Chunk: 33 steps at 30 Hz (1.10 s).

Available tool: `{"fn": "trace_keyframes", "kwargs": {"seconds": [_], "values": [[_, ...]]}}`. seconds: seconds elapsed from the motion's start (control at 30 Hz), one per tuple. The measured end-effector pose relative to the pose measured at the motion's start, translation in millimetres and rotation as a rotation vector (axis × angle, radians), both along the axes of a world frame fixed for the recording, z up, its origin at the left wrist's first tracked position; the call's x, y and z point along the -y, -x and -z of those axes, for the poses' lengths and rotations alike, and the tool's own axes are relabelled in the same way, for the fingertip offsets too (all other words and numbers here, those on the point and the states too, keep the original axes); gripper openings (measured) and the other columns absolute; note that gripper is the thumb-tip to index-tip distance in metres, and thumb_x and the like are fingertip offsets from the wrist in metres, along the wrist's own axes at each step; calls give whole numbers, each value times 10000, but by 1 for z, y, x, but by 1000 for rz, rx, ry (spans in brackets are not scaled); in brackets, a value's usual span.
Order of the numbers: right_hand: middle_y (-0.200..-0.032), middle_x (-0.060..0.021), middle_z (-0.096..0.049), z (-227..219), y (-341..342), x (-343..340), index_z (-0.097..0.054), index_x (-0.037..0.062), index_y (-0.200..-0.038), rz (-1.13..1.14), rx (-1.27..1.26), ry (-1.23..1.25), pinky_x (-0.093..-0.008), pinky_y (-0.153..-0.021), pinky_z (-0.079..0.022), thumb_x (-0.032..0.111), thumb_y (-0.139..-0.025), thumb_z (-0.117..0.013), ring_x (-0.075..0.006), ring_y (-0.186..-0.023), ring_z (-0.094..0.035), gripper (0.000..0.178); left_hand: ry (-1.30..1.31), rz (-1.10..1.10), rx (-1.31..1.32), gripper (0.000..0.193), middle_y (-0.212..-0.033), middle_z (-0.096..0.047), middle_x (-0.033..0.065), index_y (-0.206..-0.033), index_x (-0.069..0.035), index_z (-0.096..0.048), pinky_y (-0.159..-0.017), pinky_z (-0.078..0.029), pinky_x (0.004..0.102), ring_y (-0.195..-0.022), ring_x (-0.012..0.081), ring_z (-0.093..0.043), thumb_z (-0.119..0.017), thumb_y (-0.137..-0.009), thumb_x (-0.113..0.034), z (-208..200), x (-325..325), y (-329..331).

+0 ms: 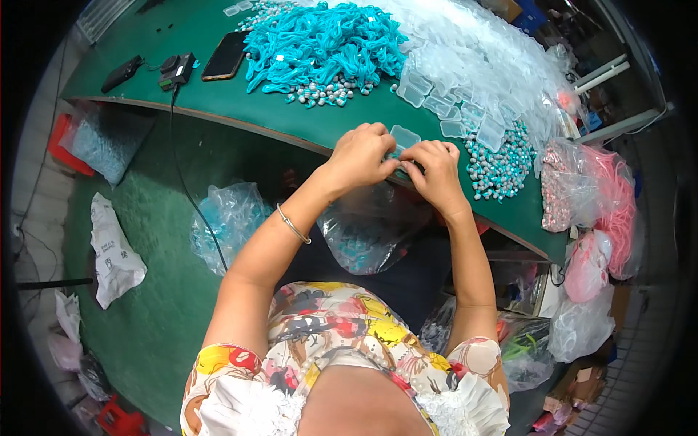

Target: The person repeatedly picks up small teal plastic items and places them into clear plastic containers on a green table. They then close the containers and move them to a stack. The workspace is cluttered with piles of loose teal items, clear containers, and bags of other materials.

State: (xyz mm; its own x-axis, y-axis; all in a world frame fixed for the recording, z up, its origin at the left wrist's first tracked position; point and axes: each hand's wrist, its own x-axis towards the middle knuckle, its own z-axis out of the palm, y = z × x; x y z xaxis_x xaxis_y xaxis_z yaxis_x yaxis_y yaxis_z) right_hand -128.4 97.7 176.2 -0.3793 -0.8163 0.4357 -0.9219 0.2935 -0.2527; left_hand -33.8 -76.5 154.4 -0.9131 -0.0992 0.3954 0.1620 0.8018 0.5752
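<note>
A cluttered workroom with a green floor (163,320) and a long green desk (291,118) running across the top. Seen from above, a person in a flowered top (349,309) sits at the desk's near edge, forearms reaching up to it. Left hand (358,155) and right hand (438,171) meet there, fingers curled inward, thumbs and tips drawn close with only a narrow gap; the knuckles cover whatever may be pinched, so I cannot tell whether they grip anything. A clear box (405,136) lies on the desk just beyond the fingertips, between the hands; whether they touch it is unclear. It looks thin plastic: light, fairly stiff, slick and likely to crack if squeezed, so best taken lightly by its rim or opposite side walls. Farther back sit a tangled heap of teal cords (327,43), soft-looking, and a broad mound of clear boxes (480,62). Teal-and-silver beads (500,166), small and likely to roll, are heaped right of the hands.
</note>
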Motion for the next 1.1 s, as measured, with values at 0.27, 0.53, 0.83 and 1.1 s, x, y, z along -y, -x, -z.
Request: {"fn": "trace_keyframes", "kwargs": {"seconds": [0.27,0.53,0.83,1.1], "values": [[-908,-93,-683,-10,49,60,-688,96,-957,-31,164,128,-425,-744,-491,103,-815,-679,-309,-877,-652,142,86,-17,-77,250,-948,-601,62,-910,-84,-670,-799,-470,422,-925,278,-588,-774,-734,-227,4,3,-12],[-953,-173,-678,31,85,153,-625,45,-1036,224,8,155,-476,-790,-513,58,-813,-678,-374,-901,-653,230,31,-62,-123,255,-957,-600,49,-897,-91,-665,-793,-458,411,-913,266,-580,-781,-731,-245,12,16,-16],[-929,-118,-714,11,68,71,-663,16,-1024,153,336,316,-340,-706,-533,16,-800,-669,-237,-792,-689,225,-16,-78,-146,293,-960,-602,52,-941,-105,-655,-804,-455,422,-915,272,-581,-781,-720,-251,18,15,-17],[-920,-74,-700,-2,19,10,-688,39,-988,-74,399,206,-290,-665,-495,-35,-760,-695,-176,-754,-633,240,-103,-116,-84,473,-956,-647,66,-1104,-92,-580,-816,-447,414,-950,283,-605,-797,-711,-241,11,14,-16]]}}
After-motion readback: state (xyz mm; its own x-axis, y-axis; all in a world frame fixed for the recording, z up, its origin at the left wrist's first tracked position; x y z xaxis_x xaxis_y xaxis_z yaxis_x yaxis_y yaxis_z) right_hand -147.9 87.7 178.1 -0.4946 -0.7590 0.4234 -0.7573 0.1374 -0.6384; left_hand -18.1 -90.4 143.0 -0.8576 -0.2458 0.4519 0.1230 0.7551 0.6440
